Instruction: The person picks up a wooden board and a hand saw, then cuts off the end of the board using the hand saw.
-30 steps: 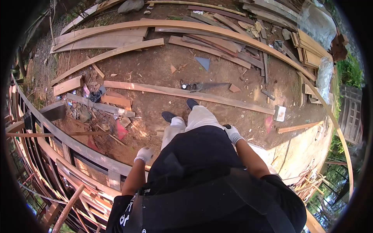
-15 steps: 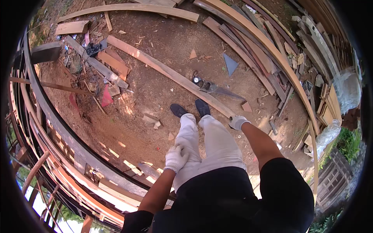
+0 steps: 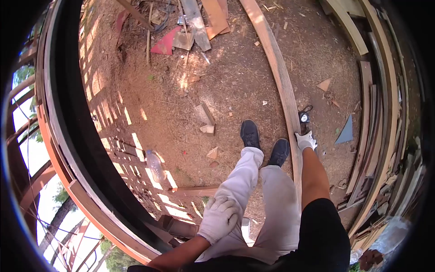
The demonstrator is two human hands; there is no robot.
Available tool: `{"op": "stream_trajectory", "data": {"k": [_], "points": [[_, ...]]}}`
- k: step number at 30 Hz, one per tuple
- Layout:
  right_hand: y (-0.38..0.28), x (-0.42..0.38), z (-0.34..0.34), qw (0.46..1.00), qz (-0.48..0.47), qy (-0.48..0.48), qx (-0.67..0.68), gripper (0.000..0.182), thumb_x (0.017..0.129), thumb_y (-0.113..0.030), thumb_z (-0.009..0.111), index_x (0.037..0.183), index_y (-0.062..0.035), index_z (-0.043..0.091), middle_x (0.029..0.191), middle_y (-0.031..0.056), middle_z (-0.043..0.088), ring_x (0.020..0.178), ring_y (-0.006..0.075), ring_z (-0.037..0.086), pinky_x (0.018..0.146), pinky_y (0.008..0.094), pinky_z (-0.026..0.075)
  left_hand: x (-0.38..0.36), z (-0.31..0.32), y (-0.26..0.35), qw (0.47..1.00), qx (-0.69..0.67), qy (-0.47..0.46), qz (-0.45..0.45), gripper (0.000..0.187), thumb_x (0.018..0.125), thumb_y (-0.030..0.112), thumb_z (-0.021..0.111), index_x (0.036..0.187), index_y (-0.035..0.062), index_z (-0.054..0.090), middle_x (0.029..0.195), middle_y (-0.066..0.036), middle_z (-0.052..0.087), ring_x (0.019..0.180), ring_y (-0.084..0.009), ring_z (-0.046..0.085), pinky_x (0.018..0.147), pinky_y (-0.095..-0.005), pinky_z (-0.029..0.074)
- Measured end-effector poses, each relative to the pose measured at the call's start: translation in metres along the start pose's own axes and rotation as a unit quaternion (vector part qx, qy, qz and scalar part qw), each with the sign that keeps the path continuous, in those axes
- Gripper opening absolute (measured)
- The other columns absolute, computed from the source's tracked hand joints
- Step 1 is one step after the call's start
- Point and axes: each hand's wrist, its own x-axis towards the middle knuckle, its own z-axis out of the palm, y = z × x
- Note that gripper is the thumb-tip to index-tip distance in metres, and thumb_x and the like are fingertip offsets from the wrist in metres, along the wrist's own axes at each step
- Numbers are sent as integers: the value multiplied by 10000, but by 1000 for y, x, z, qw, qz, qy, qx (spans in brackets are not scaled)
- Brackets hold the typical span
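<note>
My left hand (image 3: 220,218), in a white knit glove, rests on my left thigh, its fingers lying over the light trousers. My gloved right hand (image 3: 306,141) is low at the right edge of a long wooden plank (image 3: 282,81), beside my shoes. Its fingers are curled, and what they grip is hidden. Just beyond it lies a small black device with a round pale face (image 3: 304,117) and a dark loop. The handsaw seen earlier is not visible; my hand and forearm cover part of that ground.
Long boards (image 3: 389,118) are stacked along the right. A blue-grey triangular piece (image 3: 345,131) and a wood offcut (image 3: 323,85) lie nearby. On the left are a dark curved beam (image 3: 86,158) and a plastic bottle (image 3: 155,166). Scrap boards (image 3: 197,25) lie at the back.
The view has turned and come closer to the ground. My right hand has moved from the plank's near end up beside the small round-faced device. My left hand stays on my leg.
</note>
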Motion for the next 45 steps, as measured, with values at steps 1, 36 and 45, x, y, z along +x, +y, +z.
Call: {"op": "stream_trajectory", "data": {"k": [1,36,45], "points": [[11,-5,2,999,-38,17,-16,1035,846,-644,684,1629,-80,311,1566,175,519,1515,380,383,1271,537,186,-3,-5,5,1000,-6,-1,-7,179,851,251,706,991,145,735,1195,-47,689,1273,-291,581,1107,-505,394],[146,-328,-253,876,-463,131,-3,557,791,-307,888,1185,54,731,1129,211,765,1039,250,720,924,379,556,-423,-101,-39,779,-226,325,-486,864,709,489,834,1404,96,503,1239,-213,654,1164,-390,655,999,-489,524],[91,-447,-219,867,-458,145,-130,564,789,-324,883,1187,47,734,1142,217,760,1062,277,716,937,394,555,-425,-227,54,852,-211,433,-205,578,697,360,791,1143,44,604,880,-229,705,834,-419,722,739,-515,586]]}}
